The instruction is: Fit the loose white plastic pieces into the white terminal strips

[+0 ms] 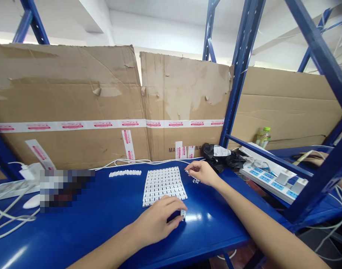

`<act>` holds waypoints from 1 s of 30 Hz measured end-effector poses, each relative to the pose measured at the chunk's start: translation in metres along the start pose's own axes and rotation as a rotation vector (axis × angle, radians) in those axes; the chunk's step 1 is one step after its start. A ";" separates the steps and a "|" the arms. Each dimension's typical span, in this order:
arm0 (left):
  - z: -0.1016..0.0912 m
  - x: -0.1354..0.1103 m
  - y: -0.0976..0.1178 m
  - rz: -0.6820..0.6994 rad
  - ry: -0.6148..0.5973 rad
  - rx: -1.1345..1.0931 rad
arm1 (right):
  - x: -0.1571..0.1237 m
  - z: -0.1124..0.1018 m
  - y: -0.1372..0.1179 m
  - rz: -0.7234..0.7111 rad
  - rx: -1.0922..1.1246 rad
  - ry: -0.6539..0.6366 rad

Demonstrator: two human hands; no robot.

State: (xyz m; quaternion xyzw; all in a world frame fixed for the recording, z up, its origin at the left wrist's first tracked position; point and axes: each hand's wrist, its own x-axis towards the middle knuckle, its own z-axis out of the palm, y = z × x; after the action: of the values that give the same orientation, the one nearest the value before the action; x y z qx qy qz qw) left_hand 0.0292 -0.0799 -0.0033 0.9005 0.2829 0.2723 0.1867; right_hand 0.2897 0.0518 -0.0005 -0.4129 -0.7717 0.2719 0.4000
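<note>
My left hand (159,220) is closed in a pinch around a small white slotted block (183,213) just above the near part of the blue table. Up and to the right, my right hand (202,172) has its fingertips pressed together over a little pile of tiny white pieces (196,181); whatever it pinches is too small to name. Between the hands lies a panel of white slotted blocks (164,184), set side by side in rows. Left of that panel, a short row of white pieces (125,173) rests on the table.
Cardboard sheets (75,97) stand behind the blue table (109,220). A black plastic bag (215,157) lies at the back right, beside a blue metal post (235,82). Power strips (267,181) and a bottle (263,137) are farther right. White cables (8,220) tangle at left.
</note>
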 end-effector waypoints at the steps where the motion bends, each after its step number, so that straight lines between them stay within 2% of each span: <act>1: -0.001 0.001 -0.002 -0.019 0.056 -0.004 | -0.001 0.002 -0.003 0.012 0.029 -0.004; 3: -0.005 0.005 -0.008 -0.094 0.204 0.011 | -0.004 0.007 -0.011 -0.021 0.067 -0.008; 5: -0.011 0.009 -0.017 -0.180 0.351 0.016 | -0.009 0.015 -0.024 -0.126 0.073 -0.011; 8: -0.017 0.014 -0.028 -0.267 0.454 -0.077 | -0.017 0.030 -0.044 -0.318 0.049 -0.028; 11: -0.021 0.015 -0.032 -0.318 0.448 -0.189 | -0.022 0.042 -0.057 -0.484 -0.020 -0.027; 14: -0.022 0.014 -0.032 -0.338 0.450 -0.246 | -0.024 0.048 -0.060 -0.559 -0.065 -0.035; 21: -0.024 0.014 -0.028 -0.350 0.462 -0.230 | -0.026 0.050 -0.056 -0.534 -0.098 -0.032; 30: -0.022 0.014 -0.027 -0.293 0.473 -0.202 | -0.026 0.051 -0.056 -0.539 -0.120 -0.014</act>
State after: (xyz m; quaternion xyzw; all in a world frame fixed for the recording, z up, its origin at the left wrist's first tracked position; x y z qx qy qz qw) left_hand 0.0145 -0.0465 0.0064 0.7386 0.4170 0.4714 0.2418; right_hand 0.2320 -0.0035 0.0041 -0.2139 -0.8712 0.1124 0.4273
